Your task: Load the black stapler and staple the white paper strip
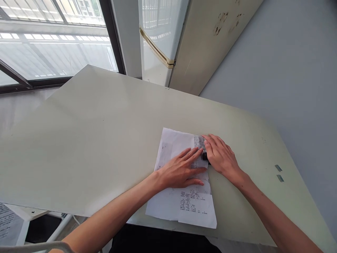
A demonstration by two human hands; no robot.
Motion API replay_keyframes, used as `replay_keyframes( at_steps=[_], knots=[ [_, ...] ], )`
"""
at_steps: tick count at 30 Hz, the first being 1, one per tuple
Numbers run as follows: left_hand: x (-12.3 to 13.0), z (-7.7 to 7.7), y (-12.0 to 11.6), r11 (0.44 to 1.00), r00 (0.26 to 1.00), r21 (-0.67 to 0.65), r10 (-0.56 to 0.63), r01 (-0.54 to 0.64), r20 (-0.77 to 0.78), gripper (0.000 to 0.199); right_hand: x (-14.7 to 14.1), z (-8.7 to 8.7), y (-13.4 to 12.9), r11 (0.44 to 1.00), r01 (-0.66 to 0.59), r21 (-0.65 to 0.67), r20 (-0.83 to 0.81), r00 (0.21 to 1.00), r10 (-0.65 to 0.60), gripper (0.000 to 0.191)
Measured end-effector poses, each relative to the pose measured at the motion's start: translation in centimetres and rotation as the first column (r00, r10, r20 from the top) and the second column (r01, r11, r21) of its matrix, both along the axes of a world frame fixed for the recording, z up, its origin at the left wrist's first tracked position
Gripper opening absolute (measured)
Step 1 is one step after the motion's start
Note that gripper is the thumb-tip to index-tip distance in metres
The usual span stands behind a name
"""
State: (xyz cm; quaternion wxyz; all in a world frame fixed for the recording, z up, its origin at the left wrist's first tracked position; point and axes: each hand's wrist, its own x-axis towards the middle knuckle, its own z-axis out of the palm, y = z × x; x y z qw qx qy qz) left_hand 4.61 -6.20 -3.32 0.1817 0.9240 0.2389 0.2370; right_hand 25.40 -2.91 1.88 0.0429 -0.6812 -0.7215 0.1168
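White sheets of printed paper [168, 207] lie on the table near its front edge, with small dark text and a patterned block at the upper right. Spread flat across the middle of the paper is my left hand [181, 172], its fingers apart and pressing down. At the paper's upper right edge, my right hand [219, 153] is closed over a small black object [204, 156]. Most of that object is hidden under the palm, so its kind does not show. The right fingertips reach onto the patterned block, close to the left fingertips.
A large pale table [105, 140] spreads out around the paper. Two small grey-green strips [279, 173] are on its right side. Behind stands a fridge [158, 45], with a window [52, 42] at the left and a grey wall [289, 70] at the right.
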Motion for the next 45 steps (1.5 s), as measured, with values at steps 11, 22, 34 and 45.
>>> replay_keyframes(
  at_steps=[11, 22, 34, 45],
  knots=[
    [0.0, 0.0, 0.2, 1.000, 1.000, 0.005, 0.011, -0.011, -0.014, 0.055, -1.5, -1.0, 0.7, 0.998, -0.041, -0.042, 0.240, 0.970, 0.050, 0.058],
    [-6.7, 0.2, -0.1, 0.984, 0.975, -0.015, 0.171, -0.175, -0.139, 0.057, 1.8, -0.5, -0.2, 0.995, -0.030, 0.100, -0.371, 0.926, 0.066, 0.054],
    [-9.5, 1.9, -0.9, 0.949, 0.946, 0.070, 0.314, -0.308, -0.084, 0.047, 1.0, -1.0, -12.8, 0.820, -0.368, 0.438, -0.304, 0.798, 0.520, 0.043],
    [5.1, 6.4, 5.1, 0.993, 0.969, 0.019, 0.117, -0.116, -0.218, 0.038, -4.4, -3.8, -15.8, 0.844, -0.477, 0.245, -0.253, 0.809, 0.531, 0.066]
  ],
)
